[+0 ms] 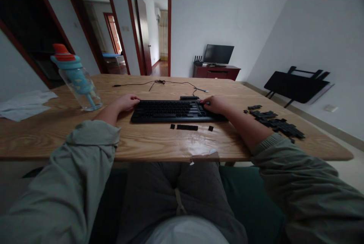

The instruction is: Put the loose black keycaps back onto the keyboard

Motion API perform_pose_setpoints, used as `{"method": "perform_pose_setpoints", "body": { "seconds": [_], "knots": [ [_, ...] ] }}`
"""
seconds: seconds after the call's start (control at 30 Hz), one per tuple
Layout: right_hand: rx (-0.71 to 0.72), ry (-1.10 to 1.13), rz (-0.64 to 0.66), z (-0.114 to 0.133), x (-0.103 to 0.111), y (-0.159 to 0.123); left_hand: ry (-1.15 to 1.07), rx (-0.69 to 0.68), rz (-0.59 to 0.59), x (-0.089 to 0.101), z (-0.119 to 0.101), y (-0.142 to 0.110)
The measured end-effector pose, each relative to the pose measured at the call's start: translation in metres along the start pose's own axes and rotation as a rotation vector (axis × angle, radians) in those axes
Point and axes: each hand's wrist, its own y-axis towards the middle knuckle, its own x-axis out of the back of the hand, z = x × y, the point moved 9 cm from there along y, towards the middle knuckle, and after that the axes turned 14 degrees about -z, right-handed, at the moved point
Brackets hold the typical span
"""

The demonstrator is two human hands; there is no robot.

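A black keyboard (165, 109) lies on the wooden table in front of me, most of its keys in place. My left hand (129, 101) has its fingers closed on the keyboard's far left corner. My right hand (214, 104) reaches over the far right part, fingers bent together at the upper keys; whatever lies between the fingertips is too small to make out. Along the near edge of the keyboard lie a long black key (187, 127), a small black keycap (172, 126) and another small keycap (211, 128). Behind it sits a narrow black piece (189, 98).
Loose black keycaps (280, 125) are heaped right of my right forearm. A thin cable (159, 82) runs across the table's far side. At left stand a clear bottle with an orange lid (78, 79) and white tissue (25, 103). Torn film (207, 154) marks the near edge.
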Motion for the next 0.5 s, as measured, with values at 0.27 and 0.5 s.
{"method": "perform_pose_setpoints", "body": {
  "seconds": [0.27,0.5],
  "knots": [
    [-0.067,0.228,-0.492,-0.018,0.099,-0.011,-0.067,0.027,-0.028,0.005,-0.005,-0.002],
    [-0.227,0.131,-0.283,-0.08,0.172,-0.07,-0.079,0.044,-0.018,0.003,-0.003,-0.001]
  ]
}}
